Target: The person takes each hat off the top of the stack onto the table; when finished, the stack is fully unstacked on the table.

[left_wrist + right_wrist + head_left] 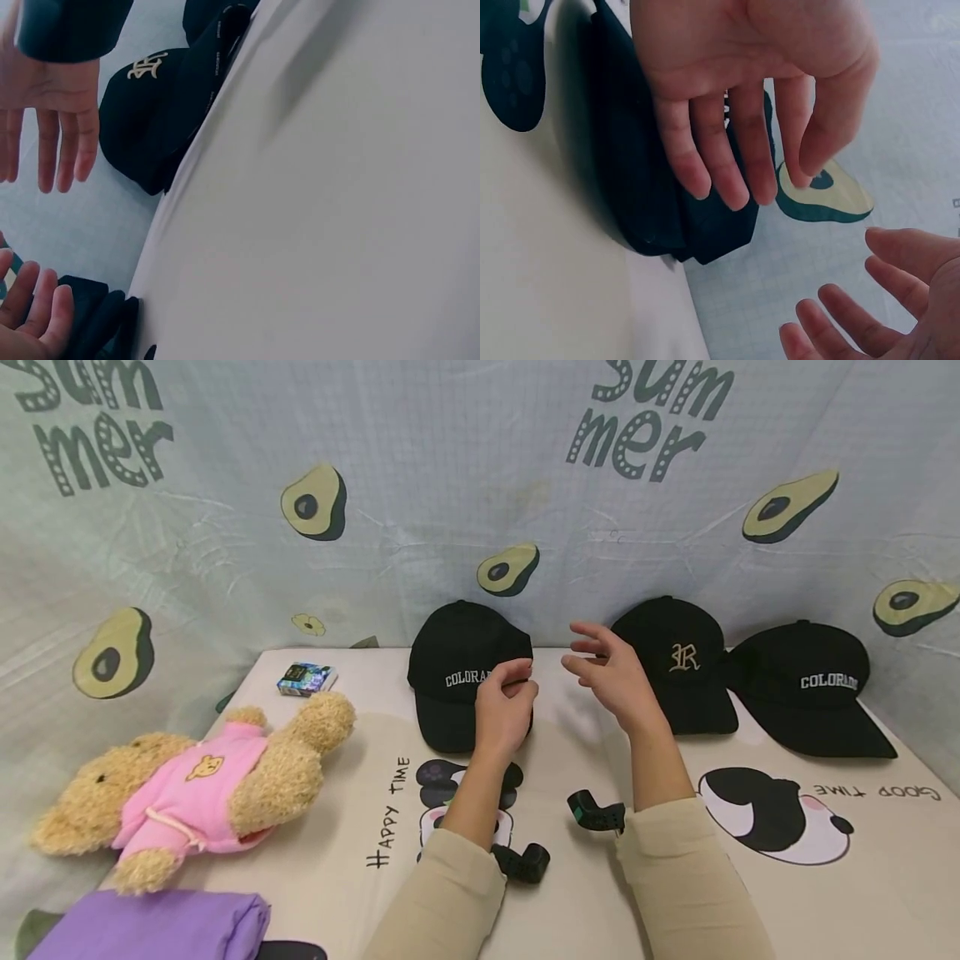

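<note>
Three black caps stand along the back of the table. A black cap [453,643] lettered COLORADO is behind my left hand [504,710], which partly covers its front and brim. My right hand [613,677] is beside a black cap [663,647] with a gold R, overlapping its left edge. In the left wrist view this R cap [157,112] appears beyond the hand. Both hands are raised with loosely bent fingers, facing each other, with nothing between them. Farther right, another black COLORADO cap [795,660] touches the R cap.
On the left lies a teddy bear [195,789] in a pink hoodie. A small colourful box [306,679] rests behind it, and a folded purple cloth [161,927] is in the near left corner. A sheet [420,468] with printed avocados hangs at the back.
</note>
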A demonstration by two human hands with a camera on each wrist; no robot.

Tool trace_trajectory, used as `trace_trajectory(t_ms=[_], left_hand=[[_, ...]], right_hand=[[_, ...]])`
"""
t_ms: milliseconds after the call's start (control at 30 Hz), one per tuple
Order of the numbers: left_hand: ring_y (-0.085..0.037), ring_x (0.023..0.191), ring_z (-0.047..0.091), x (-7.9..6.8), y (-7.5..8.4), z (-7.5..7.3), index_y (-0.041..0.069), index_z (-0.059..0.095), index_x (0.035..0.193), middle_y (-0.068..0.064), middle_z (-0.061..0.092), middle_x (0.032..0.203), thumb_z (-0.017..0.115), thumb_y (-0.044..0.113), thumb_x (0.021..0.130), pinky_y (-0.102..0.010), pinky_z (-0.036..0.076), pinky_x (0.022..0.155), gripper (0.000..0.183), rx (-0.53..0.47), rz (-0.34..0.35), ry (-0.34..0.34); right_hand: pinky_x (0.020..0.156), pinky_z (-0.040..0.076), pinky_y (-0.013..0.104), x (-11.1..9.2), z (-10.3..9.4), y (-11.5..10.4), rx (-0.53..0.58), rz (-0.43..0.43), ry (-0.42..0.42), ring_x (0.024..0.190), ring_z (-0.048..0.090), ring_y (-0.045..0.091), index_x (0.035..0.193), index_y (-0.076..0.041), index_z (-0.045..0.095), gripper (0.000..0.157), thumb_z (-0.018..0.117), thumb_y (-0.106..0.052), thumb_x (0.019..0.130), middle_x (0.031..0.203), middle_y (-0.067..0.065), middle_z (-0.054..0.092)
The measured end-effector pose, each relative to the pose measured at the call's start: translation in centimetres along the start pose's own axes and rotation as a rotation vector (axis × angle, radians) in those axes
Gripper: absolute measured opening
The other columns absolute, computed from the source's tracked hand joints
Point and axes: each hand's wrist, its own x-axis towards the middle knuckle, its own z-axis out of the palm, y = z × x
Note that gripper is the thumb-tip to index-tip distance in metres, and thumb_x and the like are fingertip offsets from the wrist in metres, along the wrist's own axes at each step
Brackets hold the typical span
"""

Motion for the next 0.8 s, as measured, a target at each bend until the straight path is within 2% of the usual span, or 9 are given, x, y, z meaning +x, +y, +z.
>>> trace_trajectory(t_ms=[200,367,533,800], left_hand=[[-0.027,0.113,0.067,-0.2,-0.5,-0.1,0.005,0.069,0.128,-0.013,0.07,0.124,0.06,0.005,0.095,-0.041,0.053,0.102,0.034,0.022,-0.009,0.015],[-0.028,0.114,0.067,0.0,-0.4,-0.4,0.006,0.068,0.129,-0.015,0.07,0.124,0.06,0.006,0.095,-0.043,0.053,0.103,0.035,0.007,0.025,0.027],[-0.03,0.113,0.066,0.4,-0.1,-1.1,0.005,0.068,0.13,-0.015,0.07,0.124,0.059,0.005,0.095,-0.044,0.051,0.104,0.036,0.004,0.063,0.081],[-0.03,0.114,0.065,0.4,-0.2,-1.8,0.004,0.068,0.128,-0.016,0.069,0.123,0.058,0.003,0.094,-0.047,0.052,0.1,0.036,0.041,0.073,0.138]], right_hand=[[0.105,0.051,0.053,-0.2,0.6,0.2,0.011,0.01,-0.032,0.131,0.059,0.035,0.154,-0.018,0.048,0.057,0.066,-0.019,0.1,0.15,0.017,0.054],[0.104,0.052,0.053,-0.1,1.0,0.2,0.003,-0.01,-0.036,0.131,0.06,0.035,0.153,-0.018,0.049,0.056,0.066,-0.02,0.1,0.149,0.017,0.055],[0.105,0.051,0.053,0.1,1.3,0.1,0.002,-0.016,-0.044,0.131,0.059,0.036,0.153,-0.018,0.049,0.056,0.066,-0.02,0.1,0.149,0.017,0.055],[0.107,0.05,0.054,0.2,2.1,0.2,0.016,-0.003,-0.067,0.133,0.057,0.038,0.154,-0.015,0.048,0.057,0.066,-0.018,0.1,0.15,0.018,0.053]])
